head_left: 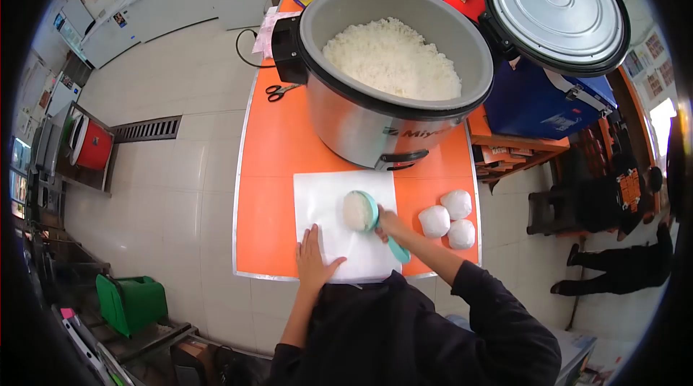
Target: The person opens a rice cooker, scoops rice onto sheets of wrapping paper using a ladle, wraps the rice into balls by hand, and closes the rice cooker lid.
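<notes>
On the orange table [271, 205], below the big rice cooker [346, 115], a stack of white paper [317, 202] lies with its lower edge near the person. The right hand [388, 224] is closed around a turquoise scoop [367, 211], which holds a rounded portion of rice [356, 211] over the paper; whether the scoop touches the sheet, I cannot tell. The left hand [315, 260] is open, its fingers extended and thumb spread, resting on the paper's left edge, with nothing in its grasp. To the right of the paper, three white wrapped bundles [456, 204] sit close together near the table's edge. The cooker stands open (its lid [556, 0] tilted back to the right), with a mound of cooked rice [393, 58] inside. Black-handled scissors [276, 92] lie just left of the cooker.
</notes>
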Tool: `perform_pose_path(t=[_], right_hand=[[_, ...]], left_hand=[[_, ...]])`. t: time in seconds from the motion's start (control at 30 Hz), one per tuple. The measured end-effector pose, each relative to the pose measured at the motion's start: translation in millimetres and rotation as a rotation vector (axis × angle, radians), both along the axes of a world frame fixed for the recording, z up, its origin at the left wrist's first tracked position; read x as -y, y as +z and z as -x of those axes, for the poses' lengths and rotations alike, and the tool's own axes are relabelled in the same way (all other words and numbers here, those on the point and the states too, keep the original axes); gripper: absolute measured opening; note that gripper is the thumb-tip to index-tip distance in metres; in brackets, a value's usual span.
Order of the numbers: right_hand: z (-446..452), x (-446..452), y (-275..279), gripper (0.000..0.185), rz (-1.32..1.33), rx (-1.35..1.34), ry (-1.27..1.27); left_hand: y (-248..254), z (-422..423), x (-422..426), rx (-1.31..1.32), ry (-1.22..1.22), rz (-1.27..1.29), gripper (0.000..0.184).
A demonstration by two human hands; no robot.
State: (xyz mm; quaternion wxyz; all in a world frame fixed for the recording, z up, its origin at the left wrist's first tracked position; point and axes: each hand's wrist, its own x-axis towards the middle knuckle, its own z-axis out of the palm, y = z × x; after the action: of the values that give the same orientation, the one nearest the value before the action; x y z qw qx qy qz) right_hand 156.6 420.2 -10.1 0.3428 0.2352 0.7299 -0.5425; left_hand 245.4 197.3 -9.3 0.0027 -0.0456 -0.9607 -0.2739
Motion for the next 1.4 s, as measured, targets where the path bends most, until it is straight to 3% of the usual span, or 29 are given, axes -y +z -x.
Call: perform_pose_path(t=[0.03, 0.07, 0.17, 0.23, 0.4, 0.5, 0.6, 0.67, 0.7, 0.77, 0.83, 0.93, 0.97, 1.07, 1.17, 1.2, 1.3, 1.33, 1.4], right_hand=[[7.9, -3.3, 2.1, 0.051, -0.138, -0.167, 0.123], [10.8, -4.2, -18.8, 0.044, -0.462, -0.930, 0.233], [-6.5, 16.0, 23.0, 0.038, -0.736, -0.823, 0.561], [-43.6, 26.5, 9.9, 0.035, -0.746, -1.035, 0.722], [-21.1, 44.4, 32.9, 0.046, -0.690, -0.705, 0.777], [-34.4, 56.1, 17.4, 0.051, -0.723, -0.671, 0.672], [-30.2, 31.4, 16.0, 0.056, -0.538, -0.790, 0.625], [-19.7, 20.1, 53.7, 0.060, -0.454, -0.824, 0.719], [-12.5, 14.2, 83.6, 0.062, -0.413, -0.841, 0.765], [5.9, -0.3, 159.4, 0.060, -0.631, -1.115, 0.859], [40.7, -7.0, 274.2, 0.042, -0.937, -1.182, 0.356], [128.3, -47.8, 341.0, 0.034, -0.758, -1.395, 0.434], [160.2, -68.5, 328.2, 0.034, -0.862, -1.347, 0.600], [185.1, -69.9, 296.5, 0.031, -1.330, -1.509, 0.728], [110.0, -11.2, 303.2, 0.019, -0.993, -2.070, 0.382], [64.5, 1.9, 277.1, 0.014, -0.974, -1.642, 0.533], [-43.7, 31.6, 123.9, 0.020, -0.342, -1.368, 0.877], [-69.3, 39.5, 100.4, 0.026, -0.368, -1.449, 0.836], [-89.7, 43.6, 58.1, 0.028, -0.553, -1.264, 0.731]], left_hand=[[-1.3, -1.8, -2.0, -0.002, 0.013, 0.007, 0.102], [-3.1, -1.0, -3.0, -0.005, 0.027, 0.011, 0.103], [-4.6, 0.7, -9.1, -0.029, 0.059, -0.002, 0.105], [-5.2, 2.2, -9.4, -0.044, 0.073, -0.039, 0.105], [0.2, 6.8, -3.8, -0.015, 0.010, -0.044, 0.106], [2.5, 7.2, 0.5, 0.000, -0.019, -0.057, 0.106], [5.7, 0.3, 10.0, 0.052, -0.091, -0.169, 0.104], [2.1, 5.5, 35.7, 0.099, -0.192, -0.375, 0.100], [6.1, 8.9, 47.9, 0.144, -0.254, -0.339, 0.094], [17.3, 15.9, 66.9, 0.234, -0.378, -0.267, 0.084], [18.3, 22.5, 75.0, 0.221, -0.433, -0.241, 0.066], [15.1, 26.5, 80.3, 0.129, -0.513, -0.145, 0.042], [13.0, 24.8, 79.5, 0.085, -0.534, -0.107, 0.034], [11.5, 19.6, 76.6, 0.060, -0.477, -0.132, 0.025], [-16.3, 16.4, 77.5, -0.059, -0.434, -0.186, 0.023], [-14.6, 12.2, 76.1, -0.054, -0.415, -0.204, 0.021], [-4.9, 17.1, 68.8, -0.022, -0.354, -0.304, 0.018], [-5.3, 18.2, 68.8, 0.018, -0.326, -0.367, 0.019], [-0.5, 17.9, 66.9, -0.003, -0.256, -0.457, 0.024]])
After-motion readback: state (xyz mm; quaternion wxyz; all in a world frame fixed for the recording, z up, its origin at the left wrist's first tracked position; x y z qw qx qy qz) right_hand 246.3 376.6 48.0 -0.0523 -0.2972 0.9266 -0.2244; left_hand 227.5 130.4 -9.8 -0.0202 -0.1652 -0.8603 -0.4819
